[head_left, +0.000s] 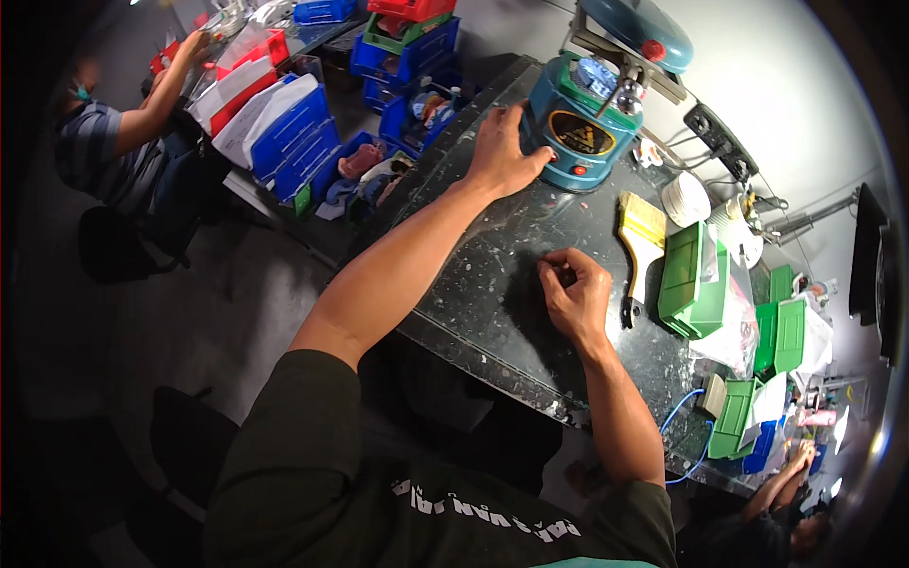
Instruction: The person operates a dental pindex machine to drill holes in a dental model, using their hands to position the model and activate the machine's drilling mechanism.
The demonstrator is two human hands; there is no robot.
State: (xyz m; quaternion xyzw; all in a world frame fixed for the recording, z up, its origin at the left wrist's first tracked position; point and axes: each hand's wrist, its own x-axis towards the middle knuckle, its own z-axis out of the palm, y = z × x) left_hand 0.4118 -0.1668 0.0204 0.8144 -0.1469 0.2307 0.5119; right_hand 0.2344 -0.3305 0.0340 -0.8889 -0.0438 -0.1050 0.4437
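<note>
The person's left hand [504, 151] is reaching across the dark speckled stone-like bench top [473, 284] and pressing flat, fingers spread and open, against the lower front of a squat teal metal bench machine [579, 142] with a black oval plate and small red buttons on its base. The fingertips are lying just beside one of those red buttons. The right hand [576, 293] is resting on the bench nearer the body, curled shut in a loose fist, thumb tucked toward the fingers; whether it is pinching something small I cannot tell (the fingers are hiding the palm). The machine is standing at the far edge of the bench, well apart from the right hand.

Just right of that hand a wide pale-bristled paintbrush with a black handle [639, 241] is lying, and beyond it a stack of green plastic bins [696, 279]. A blue cable [686, 426] is looping off the near right corner. On the left, blue and red plastic storage bins [284, 123] are crowding a lower table where another person in a striped shirt [104, 142] is working.

My judgement on the risks: the spread left hand could be nudging a button unintentionally, and the stretched forearm is sweeping low enough to drag loose items. Anything tiny in the closed fist could be slipping out onto the speckled surface and vanishing against it.
</note>
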